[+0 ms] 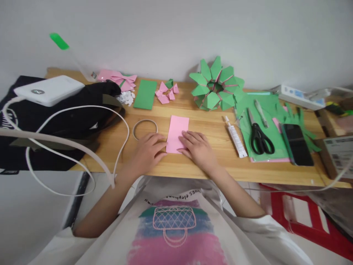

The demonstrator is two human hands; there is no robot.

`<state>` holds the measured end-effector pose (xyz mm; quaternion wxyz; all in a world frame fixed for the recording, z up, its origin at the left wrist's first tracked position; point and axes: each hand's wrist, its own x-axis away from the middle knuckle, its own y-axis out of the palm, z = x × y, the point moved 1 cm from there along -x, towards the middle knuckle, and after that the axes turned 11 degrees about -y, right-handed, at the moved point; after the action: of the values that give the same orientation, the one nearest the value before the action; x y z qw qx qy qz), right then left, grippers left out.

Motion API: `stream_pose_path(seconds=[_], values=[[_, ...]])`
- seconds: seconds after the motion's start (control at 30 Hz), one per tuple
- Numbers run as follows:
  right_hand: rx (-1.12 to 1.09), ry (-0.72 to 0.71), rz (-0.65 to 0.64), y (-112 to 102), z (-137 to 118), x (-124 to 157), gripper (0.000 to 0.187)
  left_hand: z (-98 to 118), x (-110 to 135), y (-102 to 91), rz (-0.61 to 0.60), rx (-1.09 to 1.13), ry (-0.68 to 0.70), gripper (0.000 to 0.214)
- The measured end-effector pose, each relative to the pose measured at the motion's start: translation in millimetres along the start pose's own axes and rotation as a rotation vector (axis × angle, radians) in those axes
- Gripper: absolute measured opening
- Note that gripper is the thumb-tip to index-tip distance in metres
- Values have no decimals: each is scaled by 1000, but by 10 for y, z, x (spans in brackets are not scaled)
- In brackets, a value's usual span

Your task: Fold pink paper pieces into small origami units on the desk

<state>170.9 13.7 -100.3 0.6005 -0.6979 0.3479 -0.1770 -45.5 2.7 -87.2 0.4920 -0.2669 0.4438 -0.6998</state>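
Observation:
A pink paper rectangle (177, 129) lies flat on the wooden table in front of me, its long side pointing away. My right hand (198, 147) rests palm down, with its outstretched fingertips on the right side of the paper. At the lower left edge of the sheet, my left hand (150, 151) lies flat with fingers extended; whether it presses on the paper I cannot tell. Just beyond that hand sits a roll of tape (145, 120). Farther back are a green paper rectangle (145, 94) and small folded pink pieces (167, 92).
A green and pink folded-paper ring (217, 85) stands near the wall. To the right are a glue tube (236, 138), black-handled scissors (260, 139), a phone (298, 144) and a power strip (300, 97). A white power bank (49, 90) with looping cables sits on a black bag at left.

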Motion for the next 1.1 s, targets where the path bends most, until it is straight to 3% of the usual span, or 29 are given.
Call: stream_pose_path(seconds=[0.13, 0.33, 0.57, 1.1], values=[[-11, 16, 5, 9, 21, -4, 46, -26, -40, 42, 26, 28, -50, 30], [-32, 28, 10, 18, 42, -13, 49, -5, -39, 87, 77, 106, -60, 23], [-46, -3, 19, -78, 14, -51, 73, 114, -70, 55, 156, 219, -65, 18], [-113, -79, -34, -202, 181, -142, 55, 51, -208, -37, 77, 234, -4, 12]])
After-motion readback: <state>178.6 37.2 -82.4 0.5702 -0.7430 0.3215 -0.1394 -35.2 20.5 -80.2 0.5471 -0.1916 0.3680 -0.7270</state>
